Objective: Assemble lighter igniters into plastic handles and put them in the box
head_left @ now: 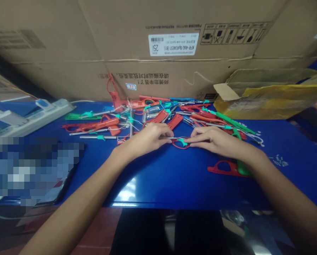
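Both my hands meet over the blue table around a red piece with a finger loop (180, 146), which looks like the handle casing of a long-nosed lighter. My left hand (154, 138) is closed at the casing's left end, over a thin metal tube (173, 137). A small green trigger (183, 142) sits in the casing, pinched by the fingertips of my right hand (207, 139). Fingers hide parts of the casing. Just beyond both hands lies a pile of red casings (175, 121), metal tubes (101, 137) with green triggers, and thin white wires.
A large cardboard box (121, 42) stands along the back, a yellow-taped open carton (259, 102) at right. On the left are a white power strip (38, 115) and a dark blurred flat object (33, 170). A loose red casing (223, 170) lies beside a green piece near my right forearm.
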The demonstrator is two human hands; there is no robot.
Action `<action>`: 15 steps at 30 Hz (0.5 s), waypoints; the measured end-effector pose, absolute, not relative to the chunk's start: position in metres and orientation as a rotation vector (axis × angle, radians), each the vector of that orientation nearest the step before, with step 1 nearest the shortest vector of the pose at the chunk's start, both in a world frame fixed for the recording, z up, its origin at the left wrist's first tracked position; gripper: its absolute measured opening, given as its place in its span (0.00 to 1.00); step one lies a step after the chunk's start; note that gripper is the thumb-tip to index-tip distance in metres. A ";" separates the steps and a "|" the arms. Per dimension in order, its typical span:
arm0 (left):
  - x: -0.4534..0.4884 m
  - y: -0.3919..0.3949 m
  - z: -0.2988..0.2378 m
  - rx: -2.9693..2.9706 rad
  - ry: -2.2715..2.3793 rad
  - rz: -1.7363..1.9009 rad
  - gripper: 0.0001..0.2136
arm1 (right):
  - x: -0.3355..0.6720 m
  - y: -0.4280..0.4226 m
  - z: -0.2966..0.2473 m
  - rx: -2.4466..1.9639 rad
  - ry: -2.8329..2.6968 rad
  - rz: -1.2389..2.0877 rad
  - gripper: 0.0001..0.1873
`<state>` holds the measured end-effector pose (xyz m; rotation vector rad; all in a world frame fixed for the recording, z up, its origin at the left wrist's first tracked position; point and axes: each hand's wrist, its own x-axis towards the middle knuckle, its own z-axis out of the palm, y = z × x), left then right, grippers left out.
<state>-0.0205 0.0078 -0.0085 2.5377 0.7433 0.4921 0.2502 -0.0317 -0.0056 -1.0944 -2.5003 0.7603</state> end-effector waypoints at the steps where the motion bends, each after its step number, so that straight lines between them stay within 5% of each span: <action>1: -0.020 0.007 -0.008 2.549 0.735 0.483 0.06 | 0.250 -0.032 -0.006 -1.095 -2.507 0.755 0.14; 15: -0.024 0.007 -0.011 2.693 0.752 0.375 0.09 | 0.251 -0.033 -0.007 -1.083 -2.542 0.677 0.14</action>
